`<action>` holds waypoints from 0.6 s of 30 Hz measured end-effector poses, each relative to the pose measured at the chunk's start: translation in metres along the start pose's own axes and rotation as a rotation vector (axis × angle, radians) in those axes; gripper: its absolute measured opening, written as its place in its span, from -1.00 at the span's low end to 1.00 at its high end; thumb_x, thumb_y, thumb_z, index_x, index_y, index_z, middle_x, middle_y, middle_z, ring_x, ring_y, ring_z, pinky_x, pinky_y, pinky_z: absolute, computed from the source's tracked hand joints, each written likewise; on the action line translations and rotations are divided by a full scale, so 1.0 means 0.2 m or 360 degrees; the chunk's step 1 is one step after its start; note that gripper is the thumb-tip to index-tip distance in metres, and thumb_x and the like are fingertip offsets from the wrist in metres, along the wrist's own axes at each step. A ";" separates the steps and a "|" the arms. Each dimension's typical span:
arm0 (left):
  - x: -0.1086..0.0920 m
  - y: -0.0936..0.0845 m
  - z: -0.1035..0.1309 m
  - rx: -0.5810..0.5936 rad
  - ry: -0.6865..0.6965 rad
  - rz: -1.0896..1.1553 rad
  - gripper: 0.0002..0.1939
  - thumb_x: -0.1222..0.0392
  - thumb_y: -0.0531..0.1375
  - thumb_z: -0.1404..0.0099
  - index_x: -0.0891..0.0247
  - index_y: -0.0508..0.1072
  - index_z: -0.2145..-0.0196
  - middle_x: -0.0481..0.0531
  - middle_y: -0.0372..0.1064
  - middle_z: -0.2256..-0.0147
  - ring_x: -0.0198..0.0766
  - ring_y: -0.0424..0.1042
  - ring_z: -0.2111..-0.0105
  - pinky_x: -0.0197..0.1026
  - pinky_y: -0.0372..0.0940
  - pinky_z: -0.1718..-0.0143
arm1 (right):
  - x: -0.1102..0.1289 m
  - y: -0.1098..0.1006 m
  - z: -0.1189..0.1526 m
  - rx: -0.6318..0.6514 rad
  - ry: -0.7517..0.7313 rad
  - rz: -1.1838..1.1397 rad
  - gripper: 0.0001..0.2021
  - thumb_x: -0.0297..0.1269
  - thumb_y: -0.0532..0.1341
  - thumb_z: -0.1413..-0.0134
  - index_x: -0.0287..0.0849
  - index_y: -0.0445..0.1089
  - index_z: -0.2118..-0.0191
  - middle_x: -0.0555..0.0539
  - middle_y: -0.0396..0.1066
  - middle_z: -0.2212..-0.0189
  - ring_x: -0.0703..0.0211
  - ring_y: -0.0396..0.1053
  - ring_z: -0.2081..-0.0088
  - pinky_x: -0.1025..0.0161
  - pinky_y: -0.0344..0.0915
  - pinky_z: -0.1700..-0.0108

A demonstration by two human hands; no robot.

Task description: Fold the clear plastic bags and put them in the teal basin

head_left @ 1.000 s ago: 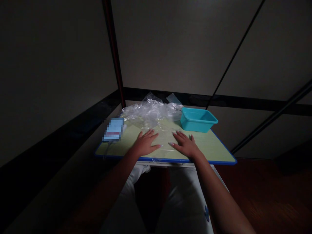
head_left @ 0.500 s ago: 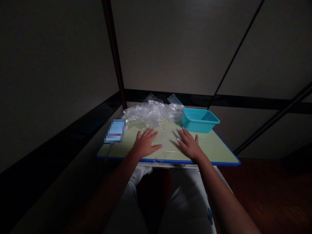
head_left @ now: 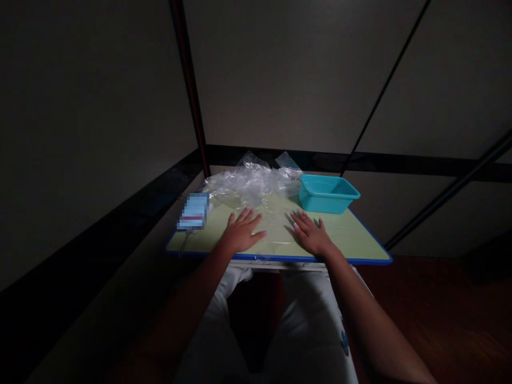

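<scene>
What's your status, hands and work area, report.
Left hand and right hand open, palms down, holding nothing. Clear plastic crumpled toward the table's far edge. Teal bin beside it, right.

Dim, dark corners, slight glare

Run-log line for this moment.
left hand: open, palm down; right hand: open, palm down; clear plastic: crumpled, far side; teal bin: far right of table; pixelated item: left
</scene>
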State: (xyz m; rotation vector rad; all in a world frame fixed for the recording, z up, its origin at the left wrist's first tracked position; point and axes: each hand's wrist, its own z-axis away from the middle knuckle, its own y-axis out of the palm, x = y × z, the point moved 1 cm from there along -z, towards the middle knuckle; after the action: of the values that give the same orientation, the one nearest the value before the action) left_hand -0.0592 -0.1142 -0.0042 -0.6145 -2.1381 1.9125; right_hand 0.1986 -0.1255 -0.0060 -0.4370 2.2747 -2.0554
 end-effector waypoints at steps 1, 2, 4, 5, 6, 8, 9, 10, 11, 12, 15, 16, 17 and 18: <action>0.00 0.00 0.00 -0.0025 -0.0013 0.0000 -0.35 -0.29 -0.20 -0.30 -0.03 -0.06 -0.27 -0.01 -0.21 -0.31 -0.13 -0.38 -0.31 0.23 -0.33 -0.21 | 0.01 -0.01 0.03 -0.0062 -0.0002 -0.0024 -0.48 -0.01 -0.27 -0.28 0.10 -0.18 -0.31 -0.02 -0.25 -0.33 0.03 -0.31 -0.32 -0.33 -0.30 -0.19; 0.00 0.00 0.00 -0.0039 -0.0024 0.0001 -0.36 -0.27 -0.20 -0.31 -0.02 -0.04 -0.27 0.00 -0.20 -0.31 -0.14 -0.39 -0.31 0.21 -0.32 -0.21 | 0.02 -0.02 0.06 -0.0117 -0.0018 -0.0044 -0.49 -0.01 -0.23 -0.27 0.09 -0.15 -0.30 -0.03 -0.23 -0.33 0.01 -0.31 -0.32 -0.34 -0.28 -0.19; 0.00 0.00 0.00 -0.0052 -0.0029 0.0003 -0.36 -0.27 -0.18 -0.31 0.00 -0.01 -0.26 0.01 -0.20 -0.30 -0.13 -0.38 -0.31 0.20 -0.31 -0.22 | 0.06 -0.03 0.15 -0.0200 -0.0111 -0.0059 -0.50 -0.01 -0.14 -0.25 0.07 0.00 -0.27 -0.05 -0.15 -0.31 -0.03 -0.30 -0.32 -0.34 -0.27 -0.18; 0.00 0.01 0.00 -0.0056 -0.0030 0.0006 -0.35 -0.27 -0.17 -0.30 0.01 -0.01 -0.26 0.02 -0.19 -0.30 -0.12 -0.38 -0.31 0.20 -0.30 -0.22 | 0.08 -0.04 0.20 -0.0221 -0.0208 -0.0061 -0.51 -0.01 -0.10 -0.24 0.06 0.06 -0.24 -0.04 -0.12 -0.31 -0.03 -0.29 -0.32 -0.32 -0.28 -0.19; 0.00 0.01 0.00 -0.0060 -0.0033 0.0009 -0.34 -0.28 -0.16 -0.30 0.01 -0.02 -0.26 0.03 -0.20 -0.30 -0.11 -0.38 -0.31 0.20 -0.29 -0.22 | 0.10 -0.05 0.25 -0.0240 -0.0300 -0.0066 -0.53 -0.01 -0.07 -0.23 0.05 0.11 -0.22 -0.04 -0.09 -0.30 -0.03 -0.27 -0.31 -0.30 -0.30 -0.21; 0.00 0.01 0.00 -0.0064 -0.0046 0.0011 -0.33 -0.28 -0.13 -0.29 0.00 -0.05 -0.27 0.03 -0.21 -0.31 -0.10 -0.38 -0.31 0.19 -0.28 -0.21 | 0.14 -0.06 0.33 -0.0239 -0.0438 -0.0076 -0.57 -0.03 -0.01 -0.20 0.07 0.21 -0.16 -0.03 -0.01 -0.27 -0.04 -0.22 -0.31 -0.28 -0.32 -0.21; 0.00 0.01 0.00 -0.0066 -0.0050 0.0009 -0.34 -0.27 -0.13 -0.29 -0.01 -0.06 -0.27 0.02 -0.21 -0.31 -0.10 -0.38 -0.31 0.19 -0.28 -0.21 | 0.15 -0.06 0.36 -0.0245 -0.0464 -0.0074 -0.59 -0.03 0.00 -0.19 0.07 0.25 -0.13 -0.04 0.02 -0.26 -0.05 -0.20 -0.30 -0.28 -0.34 -0.21; 0.00 0.01 -0.01 -0.0066 -0.0050 0.0008 -0.34 -0.26 -0.13 -0.30 -0.01 -0.06 -0.27 0.01 -0.22 -0.31 -0.10 -0.39 -0.31 0.18 -0.27 -0.21 | 0.15 -0.06 0.38 -0.0248 -0.0472 -0.0067 -0.60 -0.04 0.01 -0.19 0.06 0.29 -0.10 -0.05 0.05 -0.25 -0.06 -0.18 -0.30 -0.28 -0.35 -0.21; 0.01 0.01 -0.01 -0.0066 -0.0047 0.0008 -0.35 -0.26 -0.13 -0.30 -0.02 -0.06 -0.27 0.01 -0.22 -0.31 -0.10 -0.39 -0.31 0.18 -0.27 -0.21 | 0.16 -0.05 0.40 -0.0253 -0.0467 -0.0054 -0.61 -0.05 0.01 -0.19 0.04 0.31 -0.08 -0.06 0.07 -0.24 -0.07 -0.17 -0.29 -0.28 -0.37 -0.21; 0.01 0.02 -0.01 -0.0066 -0.0044 0.0008 -0.35 -0.26 -0.14 -0.30 -0.02 -0.06 -0.27 0.00 -0.21 -0.31 -0.10 -0.38 -0.31 0.18 -0.26 -0.21 | 0.16 -0.04 0.40 -0.0261 -0.0455 -0.0038 -0.62 -0.07 0.01 -0.19 0.03 0.32 -0.07 -0.07 0.07 -0.24 -0.07 -0.17 -0.29 -0.28 -0.38 -0.22; 0.01 0.02 -0.01 -0.0064 -0.0045 0.0016 -0.34 -0.27 -0.14 -0.29 -0.02 -0.05 -0.27 0.01 -0.19 -0.31 -0.10 -0.36 -0.31 0.17 -0.24 -0.21 | 0.17 -0.02 0.39 -0.0267 -0.0443 0.0009 -0.61 -0.12 -0.02 -0.21 -0.03 0.29 -0.10 -0.09 0.04 -0.25 -0.05 -0.18 -0.30 -0.27 -0.39 -0.22; 0.01 0.02 -0.01 -0.0065 -0.0045 0.0018 -0.34 -0.28 -0.14 -0.29 -0.02 -0.05 -0.27 0.01 -0.19 -0.30 -0.10 -0.36 -0.31 0.17 -0.23 -0.21 | 0.19 -0.01 0.39 -0.0264 -0.0455 0.0019 -0.60 -0.14 -0.02 -0.21 -0.04 0.27 -0.12 -0.10 0.03 -0.26 -0.04 -0.18 -0.30 -0.27 -0.39 -0.22; 0.01 0.02 -0.01 -0.0067 -0.0044 0.0021 -0.34 -0.28 -0.14 -0.29 -0.03 -0.06 -0.27 0.01 -0.19 -0.30 -0.10 -0.36 -0.31 0.17 -0.23 -0.21 | 0.20 0.00 0.38 -0.0259 -0.0475 0.0025 -0.60 -0.15 -0.02 -0.21 -0.05 0.26 -0.13 -0.11 0.01 -0.26 -0.04 -0.19 -0.30 -0.28 -0.39 -0.22; 0.01 0.02 -0.01 -0.0070 -0.0043 0.0022 -0.34 -0.28 -0.14 -0.29 -0.03 -0.06 -0.27 0.01 -0.19 -0.31 -0.10 -0.37 -0.31 0.17 -0.22 -0.21 | 0.23 0.00 0.37 -0.0251 -0.0505 0.0025 -0.59 -0.16 -0.01 -0.21 -0.06 0.25 -0.14 -0.11 0.00 -0.27 -0.04 -0.19 -0.30 -0.28 -0.40 -0.22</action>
State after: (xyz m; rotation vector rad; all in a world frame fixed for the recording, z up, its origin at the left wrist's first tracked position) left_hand -0.0596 -0.1123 -0.0076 -0.6165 -2.2031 1.8963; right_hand 0.1717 -0.2085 -0.0079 -0.6951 2.2416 -1.6636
